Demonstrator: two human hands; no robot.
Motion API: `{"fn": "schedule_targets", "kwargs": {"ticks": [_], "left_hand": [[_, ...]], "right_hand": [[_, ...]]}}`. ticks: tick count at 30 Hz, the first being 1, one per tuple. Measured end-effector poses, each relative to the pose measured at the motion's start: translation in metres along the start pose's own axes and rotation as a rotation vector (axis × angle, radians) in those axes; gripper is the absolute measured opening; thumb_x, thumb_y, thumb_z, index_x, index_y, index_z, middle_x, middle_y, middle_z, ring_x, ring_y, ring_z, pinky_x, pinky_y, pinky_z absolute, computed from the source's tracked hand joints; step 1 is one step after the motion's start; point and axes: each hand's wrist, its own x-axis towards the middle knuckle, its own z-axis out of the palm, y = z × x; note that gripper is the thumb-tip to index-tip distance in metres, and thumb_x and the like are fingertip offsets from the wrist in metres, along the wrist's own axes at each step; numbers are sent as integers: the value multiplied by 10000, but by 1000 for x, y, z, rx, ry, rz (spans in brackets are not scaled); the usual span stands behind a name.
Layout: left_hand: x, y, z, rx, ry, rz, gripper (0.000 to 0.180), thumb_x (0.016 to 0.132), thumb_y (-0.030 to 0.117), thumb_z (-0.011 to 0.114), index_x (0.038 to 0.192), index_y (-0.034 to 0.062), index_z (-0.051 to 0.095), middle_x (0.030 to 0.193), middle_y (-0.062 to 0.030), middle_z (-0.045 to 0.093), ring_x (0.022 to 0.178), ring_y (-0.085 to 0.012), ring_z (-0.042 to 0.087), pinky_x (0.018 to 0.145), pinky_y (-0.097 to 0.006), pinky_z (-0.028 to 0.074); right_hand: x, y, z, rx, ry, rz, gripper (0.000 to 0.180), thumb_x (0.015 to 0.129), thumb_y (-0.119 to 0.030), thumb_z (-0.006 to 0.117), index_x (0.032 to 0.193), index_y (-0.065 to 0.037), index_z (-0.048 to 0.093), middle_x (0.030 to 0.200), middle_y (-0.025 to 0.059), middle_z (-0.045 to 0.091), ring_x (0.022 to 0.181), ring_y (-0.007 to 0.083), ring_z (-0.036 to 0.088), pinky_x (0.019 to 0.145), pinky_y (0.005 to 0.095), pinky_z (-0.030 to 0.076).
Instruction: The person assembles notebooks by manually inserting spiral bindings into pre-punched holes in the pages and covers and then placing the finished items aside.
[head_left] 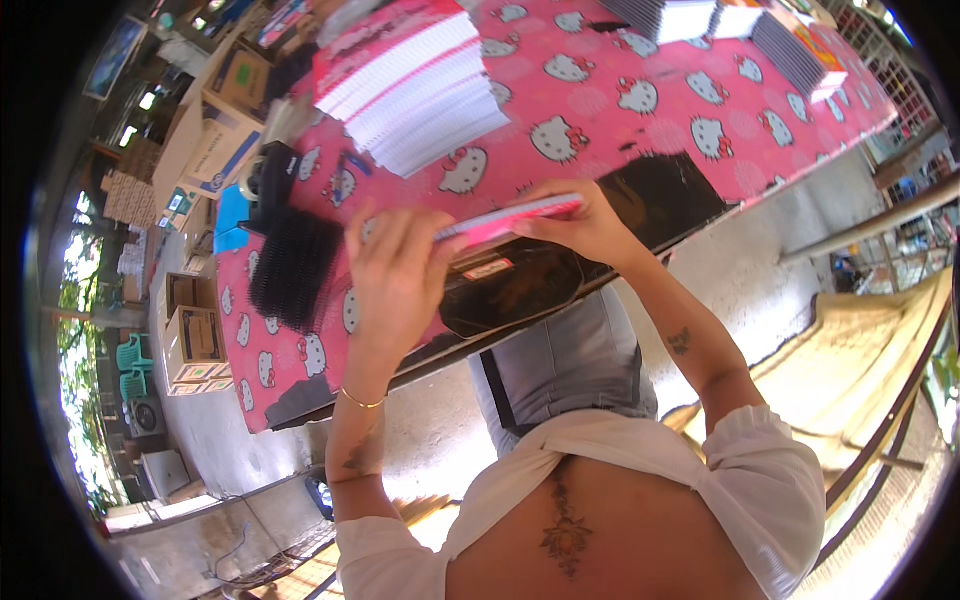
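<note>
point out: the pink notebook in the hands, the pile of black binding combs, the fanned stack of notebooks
pink notebook [510, 218], head view, on its edge
black binding combs [293, 265], head view, middle of pile
notebook stack [410, 85], head view, on white page edges

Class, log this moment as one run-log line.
left hand: on pink notebook | right hand: holds notebook | below: black binding machine | table: pink cloth
</note>
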Motion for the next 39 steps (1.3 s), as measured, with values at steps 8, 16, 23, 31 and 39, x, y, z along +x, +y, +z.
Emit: {"fn": "schedule_targets", "kwargs": {"ticks": [8, 16, 23, 31, 39], "left_hand": [[-34, 24, 66, 276, 362, -109, 842, 1033, 586, 391, 1522, -97, 333, 1615, -319, 267, 1515, -500, 207, 1189, -676, 123], [-29, 29, 54, 231, 244, -111, 773, 1010, 633, 392, 1470, 19, 487, 1532, -204, 477, 1443, -398, 409, 1163, -639, 217], [-16, 13, 18, -58, 168, -121, 416, 970, 353, 652, 1245, 44, 614, 1285, -149, 652, 1138, -334, 619, 1088, -531, 367], [-8, -30, -4, -342, -75, 37, 107, 927, 102, 693, 1002, 27, 685, 919, -118, 710, 801, -337, 666, 958, -512, 478], [1, -9, -6, -378, -286, -217, 201, 943, 103, 663, 1135, 43, 673, 1094, -130, 699, 966, -325, 677, 1053, -557, 432]], "right_hand": [[-2, -3, 20, -24, 34, -100, 223, 878, -98, 804, 1070, 1, 748, 895, 30, 738, 827, 44, 621, 746, 249, 524], [2, -5, 25, -39, 20, -104, 190, 878, -59, 797, 1043, 10, 736, 908, 7, 731, 837, 40, 627, 741, 228, 524], [4, -13, 25, 25, 39, -97, 250, 862, -19, 798, 1097, -4, 714, 999, 33, 733, 916, 80, 659, 814, 233, 540], [5, -15, 16, -97, -2, -135, 237, 847, 14, 789, 1072, -5, 715, 1017, 46, 729, 943, 84, 659, 843, 247, 541], [3, -19, 20, -139, 27, -118, 233, 855, 43, 771, 1080, -2, 733, 1000, 44, 739, 899, 73, 664, 797, 229, 549]]}}
